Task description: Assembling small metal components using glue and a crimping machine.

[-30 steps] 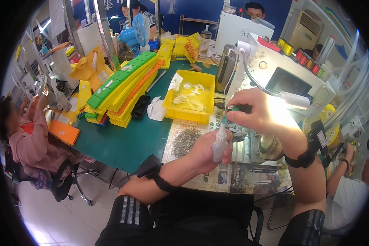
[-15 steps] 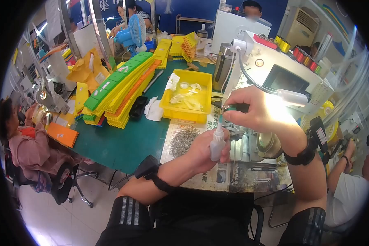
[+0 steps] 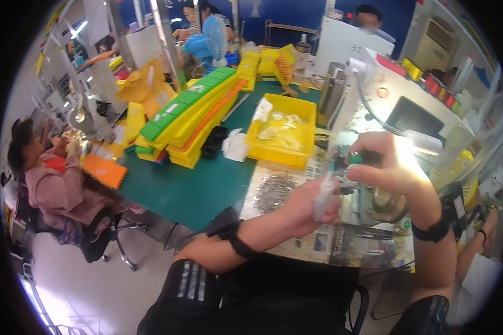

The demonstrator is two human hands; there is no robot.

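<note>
My left hand (image 3: 310, 209) is closed around a small white squeeze bottle (image 3: 324, 202). The bottle stands nearly upright, with its thin nozzle pointing up. To its right and a little higher, my right hand (image 3: 383, 162) pinches a small green piece (image 3: 354, 160) between thumb and fingers. Fingers cover part of that piece, so I cannot tell its kind. A small gap lies between the nozzle tip and my right fingertips. A pile of small metal pieces (image 3: 275, 191) lies on newspaper beside my left hand. Behind my right hand, the machine's metal parts are partly hidden.
A yellow tray (image 3: 254, 146) holds pale scraps. Stacked green, yellow and orange strips (image 3: 187, 106) lie to the left, near a blue fan (image 3: 211, 40). A steel thermos (image 3: 333, 92) stands beside the white machine (image 3: 374, 84) with its lamp. A co-worker (image 3: 61, 178) sits at left.
The view has swung left, so the scene sits farther right. My right hand has drawn slightly away from the bottle's nozzle, with the green piece. My left hand keeps its hold on the bottle.
</note>
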